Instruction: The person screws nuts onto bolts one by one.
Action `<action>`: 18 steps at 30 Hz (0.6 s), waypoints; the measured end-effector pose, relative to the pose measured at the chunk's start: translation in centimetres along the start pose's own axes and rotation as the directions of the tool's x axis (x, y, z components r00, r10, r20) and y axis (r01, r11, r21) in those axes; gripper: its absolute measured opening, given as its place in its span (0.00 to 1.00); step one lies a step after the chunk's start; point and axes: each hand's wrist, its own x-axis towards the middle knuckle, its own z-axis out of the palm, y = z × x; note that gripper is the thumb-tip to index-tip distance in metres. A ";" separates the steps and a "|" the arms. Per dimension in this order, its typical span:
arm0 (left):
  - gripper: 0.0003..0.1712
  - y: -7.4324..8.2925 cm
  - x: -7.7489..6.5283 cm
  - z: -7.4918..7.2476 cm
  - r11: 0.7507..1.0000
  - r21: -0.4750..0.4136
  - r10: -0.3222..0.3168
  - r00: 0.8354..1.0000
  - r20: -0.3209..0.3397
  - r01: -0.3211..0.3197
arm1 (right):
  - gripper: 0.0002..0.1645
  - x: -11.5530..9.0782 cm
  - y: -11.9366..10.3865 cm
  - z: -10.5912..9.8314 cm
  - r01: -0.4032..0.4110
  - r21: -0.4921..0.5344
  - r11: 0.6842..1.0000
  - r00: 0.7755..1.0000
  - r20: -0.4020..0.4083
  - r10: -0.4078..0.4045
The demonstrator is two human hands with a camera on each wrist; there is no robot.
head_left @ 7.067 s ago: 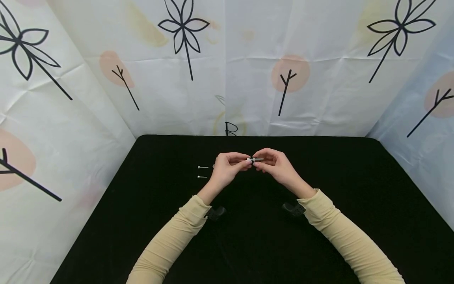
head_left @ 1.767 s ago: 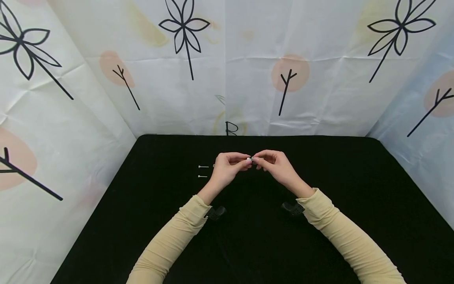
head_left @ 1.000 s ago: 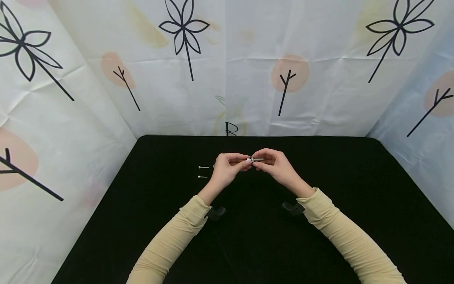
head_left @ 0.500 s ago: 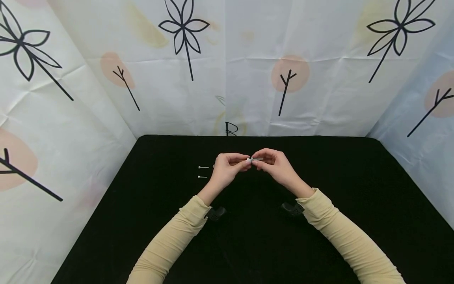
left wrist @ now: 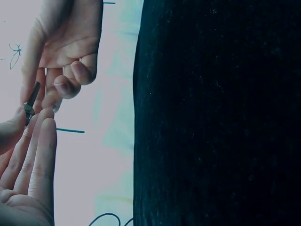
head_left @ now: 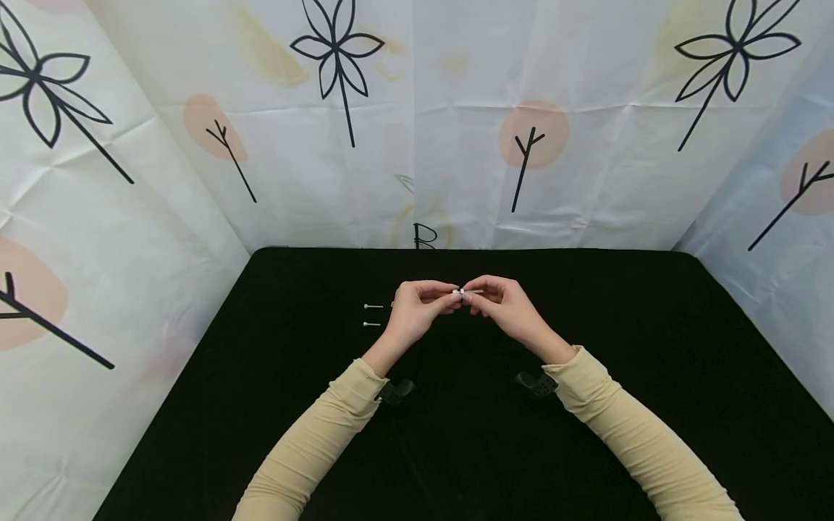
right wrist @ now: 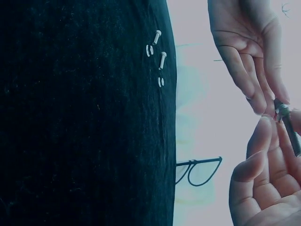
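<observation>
My left hand (head_left: 412, 307) pinches the head of a metal bolt (head_left: 476, 291) between thumb and fingers, above the table. The bolt lies roughly level, its threaded shank (right wrist: 291, 136) pointing towards my right palm. My right hand (head_left: 504, 304) holds thumb and fingertips at a nut (right wrist: 283, 111) on the shank, close to the head. In the left wrist view the nut and bare shank (left wrist: 34, 94) show between the two hands; the head is mostly hidden by fingers.
Left of my hands, two more bolts (head_left: 373, 306) (right wrist: 162, 60) lie on the black-covered table (head_left: 313, 405). Small rings, nuts or washers (right wrist: 149, 50), lie beside them; my left hand mostly hides these in the head view. A patterned white cloth (head_left: 456, 166) stands behind.
Over the seven seconds the nut has shifted left along the shank, nearer the bolt head. My right thumb and fingers have moved back and forth around it; my left hand has stayed still.
</observation>
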 end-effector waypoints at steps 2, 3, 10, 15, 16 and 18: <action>0.11 0.0 0.0 0.0 1.000 0.001 0.000 1.000 -0.002 0.000 | 0.13 -0.1 -0.4 0.1 -0.012 -0.006 1.000 1.000 -0.005 0.011; 0.11 -0.1 0.0 0.0 1.000 0.000 -0.002 1.000 -0.003 0.002 | 0.13 -0.1 -0.4 0.1 -0.012 -0.002 1.000 1.000 -0.007 0.012; 0.11 -0.3 0.0 0.0 1.000 -0.022 0.012 1.000 -0.007 -0.012 | 0.13 -0.2 -0.4 0.1 0.043 0.009 0.999 0.999 0.001 -0.043; 0.11 -0.3 0.0 0.0 1.000 -0.008 0.016 1.000 -0.008 -0.016 | 0.13 -0.2 -0.5 0.1 0.015 -0.043 0.999 1.000 -0.018 -0.015; 0.11 -0.4 0.0 0.0 1.000 -0.003 0.017 1.000 -0.008 -0.017 | 0.13 -0.1 -0.2 0.1 0.011 -0.036 0.999 1.000 -0.021 -0.012; 0.11 -1.0 0.3 -0.1 1.000 -0.009 0.014 1.000 -0.003 -0.014 | 0.13 0.1 0.5 0.0 0.025 0.002 1.000 1.000 -0.016 -0.025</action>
